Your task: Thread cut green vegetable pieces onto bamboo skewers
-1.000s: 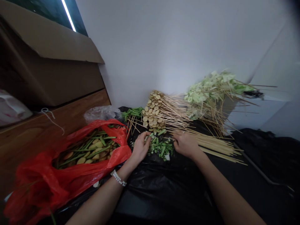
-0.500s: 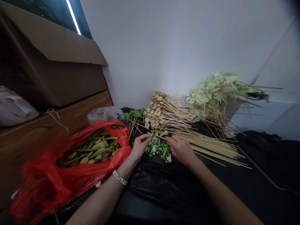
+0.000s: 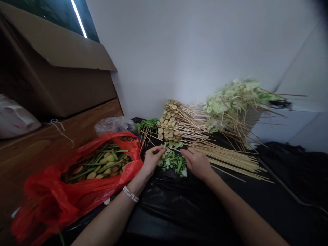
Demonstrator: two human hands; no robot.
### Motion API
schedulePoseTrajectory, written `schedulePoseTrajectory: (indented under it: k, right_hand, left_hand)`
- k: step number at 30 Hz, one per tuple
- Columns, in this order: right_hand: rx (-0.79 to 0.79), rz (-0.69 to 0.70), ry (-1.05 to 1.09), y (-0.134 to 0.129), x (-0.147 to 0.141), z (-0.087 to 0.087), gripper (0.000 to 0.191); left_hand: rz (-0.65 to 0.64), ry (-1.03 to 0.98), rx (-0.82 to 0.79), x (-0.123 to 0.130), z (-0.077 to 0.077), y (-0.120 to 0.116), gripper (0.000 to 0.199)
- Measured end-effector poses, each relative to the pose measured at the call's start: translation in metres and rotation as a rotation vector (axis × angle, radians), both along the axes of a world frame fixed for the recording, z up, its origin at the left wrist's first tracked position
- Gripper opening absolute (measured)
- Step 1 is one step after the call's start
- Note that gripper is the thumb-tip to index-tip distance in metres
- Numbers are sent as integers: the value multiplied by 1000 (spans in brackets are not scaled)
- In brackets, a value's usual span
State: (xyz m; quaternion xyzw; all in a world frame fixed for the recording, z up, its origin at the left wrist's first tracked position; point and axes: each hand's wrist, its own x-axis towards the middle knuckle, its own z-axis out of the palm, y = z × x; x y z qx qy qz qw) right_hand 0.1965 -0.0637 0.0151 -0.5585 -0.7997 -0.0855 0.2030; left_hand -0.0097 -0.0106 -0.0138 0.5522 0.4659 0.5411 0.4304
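Note:
My left hand [image 3: 152, 159], a beaded bracelet on its wrist, pinches a short piece of green vegetable [image 3: 165, 145] between thumb and fingertips. Opposite it, my right hand [image 3: 196, 162] is closed on a thin bamboo skewer [image 3: 175, 149] that points left toward the green piece. Whether the tip has gone into the piece is too small to tell. Another green piece [image 3: 178, 145] shows just behind the skewer. Below both hands lies a heap of chopped greens [image 3: 173, 161] on black plastic. Loose bamboo skewers [image 3: 235, 160] lie to the right of my right hand.
A red plastic bag [image 3: 102, 191] with potato slices and green stalks stands at left. Skewered potato slices [image 3: 169, 119] are stacked behind my hands. Skewered cabbage leaves [image 3: 228, 99] are piled at back right against the wall. A cardboard box [image 3: 77, 82] is at upper left.
Both hands keep nearly the same place and grip. The whole view has shifted very slightly.

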Motion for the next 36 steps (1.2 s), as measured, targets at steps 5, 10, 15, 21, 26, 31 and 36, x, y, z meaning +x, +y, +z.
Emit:
schedulePoseTrajectory:
  k: [5, 10, 15, 21, 26, 31, 36]
  right_hand:
    - [35, -59, 124, 6, 6, 0, 36]
    - [-19, -174, 7, 8, 9, -1, 33]
    - [-108, -284, -166, 15, 9, 2, 29]
    - [-214, -144, -237, 48, -9, 8, 31]
    - [-251, -120, -265, 75, -23, 2, 34]
    - [-238, -130, -293, 75, -16, 0, 37]
    - [-127, -147, -182, 48, -9, 14, 32]
  left_hand:
    - [-65, 460, 350, 0, 11, -7, 19]
    - [-157, 775, 435, 1, 7, -11, 27]
    - [-213, 897, 500, 2, -5, -7, 27]
    - [-87, 810, 479, 1, -6, -6, 16]
    - [-109, 819, 451, 1, -2, -8, 21]
    - [-84, 747, 462, 2, -1, -9, 23]
    - [-6, 607, 480, 1, 5, -10, 17]
